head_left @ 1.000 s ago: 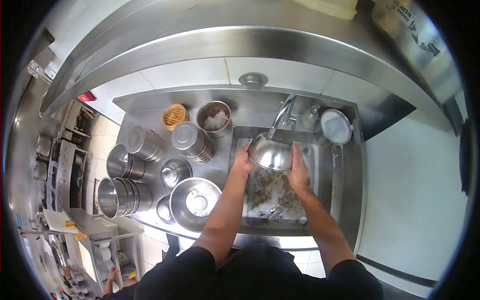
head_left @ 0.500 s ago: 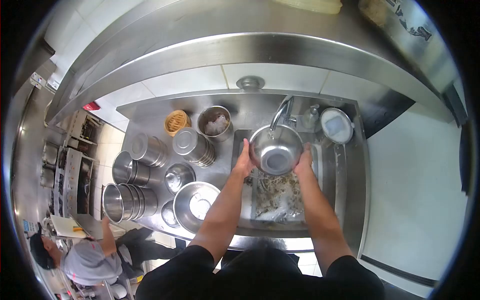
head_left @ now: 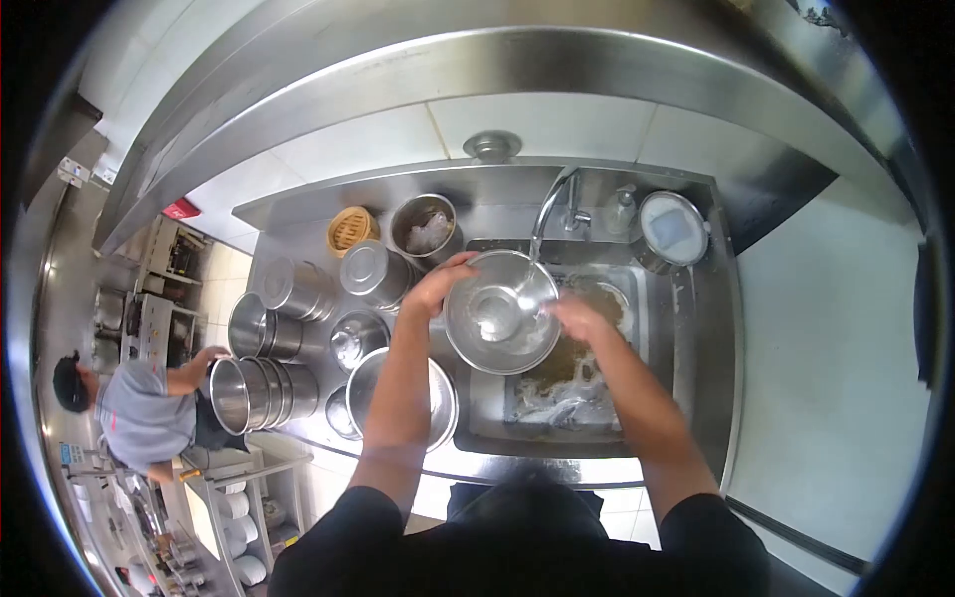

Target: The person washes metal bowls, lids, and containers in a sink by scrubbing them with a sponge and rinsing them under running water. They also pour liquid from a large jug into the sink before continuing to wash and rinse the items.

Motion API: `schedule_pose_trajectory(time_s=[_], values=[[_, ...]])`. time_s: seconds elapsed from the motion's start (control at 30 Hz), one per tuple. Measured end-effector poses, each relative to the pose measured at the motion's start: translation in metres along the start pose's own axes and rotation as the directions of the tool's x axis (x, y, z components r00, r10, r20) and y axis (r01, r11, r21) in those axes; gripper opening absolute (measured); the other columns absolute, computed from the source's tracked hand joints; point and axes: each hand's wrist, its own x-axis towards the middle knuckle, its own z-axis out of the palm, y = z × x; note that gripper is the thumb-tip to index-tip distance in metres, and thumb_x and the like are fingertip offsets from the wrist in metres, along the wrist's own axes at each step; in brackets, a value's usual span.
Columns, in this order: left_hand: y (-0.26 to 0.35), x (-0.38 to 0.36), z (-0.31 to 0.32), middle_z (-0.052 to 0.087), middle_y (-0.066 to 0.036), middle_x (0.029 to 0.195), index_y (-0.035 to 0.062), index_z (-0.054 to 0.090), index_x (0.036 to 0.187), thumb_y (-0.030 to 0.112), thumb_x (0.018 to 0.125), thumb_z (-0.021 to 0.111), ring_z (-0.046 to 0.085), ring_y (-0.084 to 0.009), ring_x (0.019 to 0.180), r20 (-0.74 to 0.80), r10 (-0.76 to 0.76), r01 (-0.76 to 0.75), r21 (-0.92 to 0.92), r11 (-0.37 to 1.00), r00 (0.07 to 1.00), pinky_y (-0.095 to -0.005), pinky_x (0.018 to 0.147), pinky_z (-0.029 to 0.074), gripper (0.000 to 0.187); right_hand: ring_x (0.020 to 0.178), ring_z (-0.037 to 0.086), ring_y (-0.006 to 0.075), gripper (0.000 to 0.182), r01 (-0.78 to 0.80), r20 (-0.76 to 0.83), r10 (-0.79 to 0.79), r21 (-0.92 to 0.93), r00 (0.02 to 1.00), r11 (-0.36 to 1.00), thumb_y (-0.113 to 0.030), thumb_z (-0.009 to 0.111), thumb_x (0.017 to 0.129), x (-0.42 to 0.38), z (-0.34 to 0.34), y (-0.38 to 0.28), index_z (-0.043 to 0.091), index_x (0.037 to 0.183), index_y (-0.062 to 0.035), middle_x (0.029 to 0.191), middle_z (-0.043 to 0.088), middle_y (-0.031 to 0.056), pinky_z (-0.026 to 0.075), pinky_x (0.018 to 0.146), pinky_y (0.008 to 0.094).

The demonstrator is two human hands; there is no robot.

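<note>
Over the sink (head_left: 652, 438) a shiny metal bowl (head_left: 487, 343) is held with its open side facing up. My left hand (head_left: 438, 284) is closed on its upper left rim. My right hand (head_left: 577, 316) is at the bowl's right rim, its fingers reaching over the edge toward the inside and smeared by motion. Water falls from the curved faucet (head_left: 550, 209) at the bowl's far edge. Below, murky water with white foam (head_left: 567, 398) lies in the basin.
Left of the basin stand stacked metal pots (head_left: 239, 396), lidded canisters (head_left: 366, 267), a large bowl (head_left: 445, 403), a bamboo steamer (head_left: 352, 231) and a pot with a clear plastic bag (head_left: 426, 224). A soap bottle (head_left: 621, 207) and foamy container (head_left: 672, 231) are behind right. A co-worker (head_left: 149, 408) stands left.
The bowl has turned from underside up to open side up and moved down and left from the faucet. My left hand moved left with it; my right hand shifted to its near-right rim.
</note>
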Motion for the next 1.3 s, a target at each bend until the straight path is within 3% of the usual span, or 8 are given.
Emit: schedule_pose_trajectory(time_s=[0.13, 0.33, 0.47, 0.6, 0.77, 0.97, 1.13, 1.3], values=[[0.009, 0.04, 0.002, 0.065, -0.013, 0.131, 0.0082, 0.054, 0.143, 0.032, 0.093, 0.064, 0.063, -0.0263, 0.115, 0.031, 0.092, -0.079, 0.808, 0.584, 0.995, -0.0399, 0.101, 0.048, 0.056, 0.099, 0.07, 0.0393, 0.036, 0.342, 0.106, -0.434, -0.787, 0.895, 0.513, -0.027, 0.069, 0.091, 0.026, 0.032, -0.094, 0.066, 0.12, -0.0042, 0.107, 0.072, 0.019, 0.054, 0.087, 0.0479], [-0.012, 0.068, 0.004, 0.07, -0.019, 0.118, 0.0051, 0.061, 0.134, 0.039, 0.102, 0.056, 0.065, -0.0304, 0.111, -0.035, 0.355, -0.139, 0.881, 0.451, 0.934, -0.0431, 0.098, 0.05, 0.047, 0.097, 0.07, 0.0369, 0.035, 0.395, 0.108, -0.631, -0.856, 0.768, 0.334, -0.035, 0.066, 0.095, 0.02, 0.011, -0.12, 0.07, 0.116, -0.0082, 0.105, 0.072, 0.0207, 0.055, 0.088, 0.0447], [-0.028, 0.023, 0.02, 0.065, -0.015, 0.13, 0.0041, 0.055, 0.137, 0.031, 0.107, 0.048, 0.061, -0.0343, 0.12, -0.408, 0.245, -0.243, 0.059, 0.968, 0.879, -0.0452, 0.099, 0.049, 0.041, 0.098, 0.071, 0.0416, 0.051, -0.021, -0.24, -0.007, -0.115, 0.971, 0.993, -0.035, 0.059, 0.101, 0.037, -0.019, -0.047, 0.055, 0.135, 0.003, 0.118, 0.068, 0.0234, 0.06, 0.084, 0.0508], [-0.114, 0.06, 0.071, 0.058, -0.015, 0.137, 0.0084, 0.046, 0.145, 0.03, 0.108, 0.049, 0.059, -0.033, 0.122, -0.461, -0.019, -0.406, -0.8, 0.442, 0.887, -0.0498, 0.103, 0.049, 0.043, 0.101, 0.07, 0.0398, 0.052, 0.067, -0.032, -0.059, 0.494, 0.998, 0.867, -0.028, 0.057, 0.102, -0.02, 0.06, -0.004, 0.047, 0.138, 0.0086, 0.132, 0.059, 0.0244, 0.064, 0.08, 0.0442], [-0.179, 0.069, 0.113, 0.053, -0.017, 0.143, 0.0041, 0.045, 0.144, 0.033, 0.105, 0.055, 0.059, -0.0381, 0.121, -0.407, -0.037, -0.353, -0.831, 0.43, 0.913, -0.054, 0.103, 0.049, 0.049, 0.104, 0.069, 0.0355, 0.047, 0.193, -0.205, -0.136, 0.291, 0.969, 0.937, -0.02, 0.057, 0.101, -0.015, 0.037, 0.049, 0.048, 0.139, 0.0058, 0.129, 0.061, 0.0239, 0.062, 0.082, 0.0447], [-0.176, -0.014, 0.11, 0.066, -0.014, 0.118, 0.0028, 0.059, 0.129, 0.027, 0.099, 0.063, 0.065, -0.0266, 0.109, -0.415, 0.13, -0.146, -0.005, 0.989, 0.9, -0.0398, 0.094, 0.052, 0.039, 0.12, 0.062, 0.0323, 0.06, 0.25, -0.404, -0.564, -0.607, 0.72, 0.754, 0.003, 0.049, 0.092, -0.111, -0.038, 0.04, 0.036, 0.151, 0.0047, 0.132, 0.061, 0.0206, 0.048, 0.104, 0.0388], [-0.15, -0.17, 0.102, 0.059, -0.018, 0.133, 0.0044, 0.057, 0.134, 0.032, 0.088, 0.073, 0.057, -0.0371, 0.125, -0.376, 0.516, 0.048, 0.84, 0.541, 0.77, -0.0459, 0.107, 0.044, 0.055, 0.15, 0.03, 0.0305, 0.08, 0.508, -0.332, -0.867, -0.709, 0.371, 0.489, 0.01, 0.049, 0.084, -0.172, -0.081, 0.093, 0.02, 0.158, 0.0037, 0.162, 0.028, 0.0252, 0.024, 0.121, 0.0357], [-0.227, -0.218, 0.068, 0.046, -0.013, 0.152, 0.0105, 0.041, 0.149, 0.028, 0.095, 0.061, 0.048, -0.0357, 0.137, -0.471, 0.312, 0.386, 0.873, 0.298, 0.825, -0.0493, 0.113, 0.038, 0.06, 0.149, 0.031, 0.0374, 0.08, 0.141, -0.599, -0.625, -0.656, 0.5, 0.741, 0.002, 0.054, 0.086, -0.222, -0.027, 0.092, 0.018, 0.158, 0.0027, 0.16, 0.029, 0.0267, 0.025, 0.121, 0.0415]])
